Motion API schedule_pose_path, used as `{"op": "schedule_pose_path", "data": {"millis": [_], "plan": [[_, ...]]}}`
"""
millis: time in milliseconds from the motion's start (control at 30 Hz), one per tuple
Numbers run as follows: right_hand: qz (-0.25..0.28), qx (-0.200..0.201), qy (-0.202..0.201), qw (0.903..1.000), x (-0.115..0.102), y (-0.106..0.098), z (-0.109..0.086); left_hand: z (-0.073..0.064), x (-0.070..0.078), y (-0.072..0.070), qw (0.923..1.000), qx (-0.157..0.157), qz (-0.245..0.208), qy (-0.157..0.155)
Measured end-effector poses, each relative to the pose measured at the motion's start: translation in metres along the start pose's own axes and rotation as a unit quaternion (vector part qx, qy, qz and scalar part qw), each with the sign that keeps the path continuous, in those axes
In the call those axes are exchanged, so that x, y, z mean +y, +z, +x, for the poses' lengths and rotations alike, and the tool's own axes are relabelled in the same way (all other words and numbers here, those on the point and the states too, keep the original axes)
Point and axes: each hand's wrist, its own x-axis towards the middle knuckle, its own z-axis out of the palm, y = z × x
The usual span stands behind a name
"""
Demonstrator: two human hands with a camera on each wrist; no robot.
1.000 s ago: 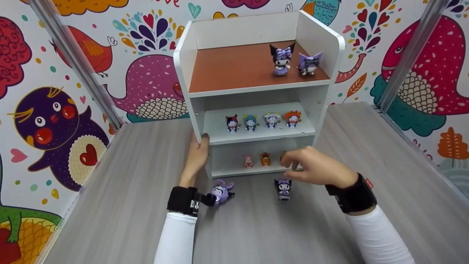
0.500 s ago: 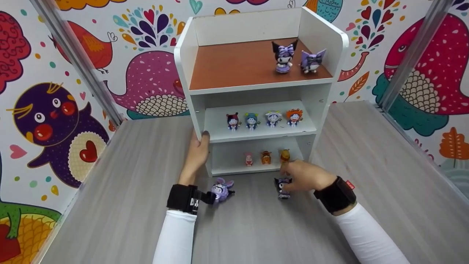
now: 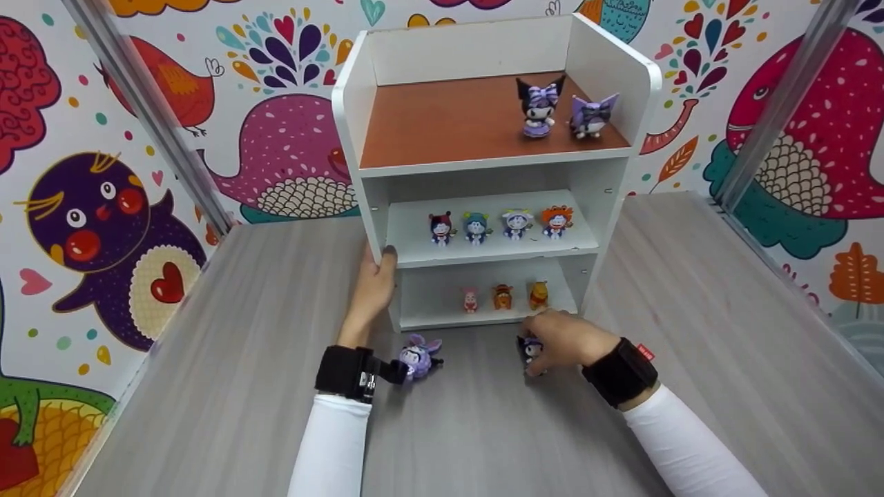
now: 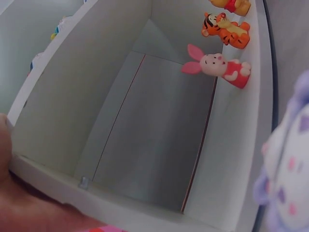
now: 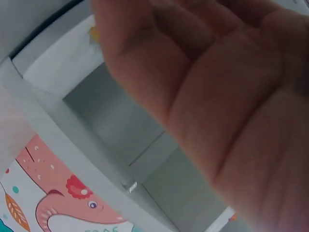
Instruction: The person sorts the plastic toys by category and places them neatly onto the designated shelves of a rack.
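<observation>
In the head view my left hand point(image 3: 373, 284) grips the left side panel of a white shelf unit point(image 3: 494, 257), thumb on the front edge. The left wrist view shows part of that hand point(image 4: 34, 208) at the panel. My right hand point(image 3: 570, 338) pinches a black-and-purple figurine point(image 3: 530, 347) standing on the table just before the unit. Its fingers cover much of the figurine. In the right wrist view the palm point(image 5: 227, 106) hides it. A lilac figurine with rabbit ears point(image 3: 416, 357) lies on the table beside my left wrist.
Two purple-and-black figurines point(image 3: 539, 110) stand at the right of the brown top shelf point(image 3: 428, 131). Several blue-bodied figurines point(image 3: 476, 228) line the middle shelf. The bottom shelf holds a pink piglet point(image 3: 470, 299), a tiger point(image 3: 503, 297) and a yellow bear point(image 3: 539, 295). Patterned walls enclose the table.
My right hand has come down and left from before the bottom shelf to the black-and-purple figurine and now pinches it. The left hand keeps its grip on the panel.
</observation>
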Motion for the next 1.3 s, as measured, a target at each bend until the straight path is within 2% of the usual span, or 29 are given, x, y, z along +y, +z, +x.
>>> {"op": "schedule_pose_path", "data": {"millis": [233, 533, 667, 967, 1100, 1300], "plan": [[0.004, -0.013, 0.016, 0.9998, -0.0022, 0.0019, 0.0016, 0.0003, -0.0005, -0.0005, 1.0000, 0.000, 0.003, -0.002], [-0.024, -0.015, -0.031, 0.9991, -0.0031, 0.0069, 0.0033, -0.0009, -0.0002, -0.0005, 0.9998, 0.001, -0.010, -0.015], [-0.028, -0.011, -0.058, 0.9979, -0.0022, 0.0067, 0.0027, -0.0007, -0.0002, -0.0003, 0.9999, 0.001, -0.009, -0.009], [0.018, 0.011, -0.122, 0.9923, -0.0007, 0.0039, 0.0013, 0.0009, -0.0026, -0.0007, 0.9999, -0.002, -0.005, 0.009], [0.018, 0.005, -0.130, 0.9913, -0.0013, 0.0028, 0.0017, -0.0012, -0.0016, -0.0012, 1.0000, 0.000, 0.004, -0.001], [0.019, -0.008, -0.119, 0.9927, -0.0032, 0.0016, 0.0012, -0.0021, 0.0006, -0.0008, 1.0000, 0.000, 0.004, -0.006]]}}
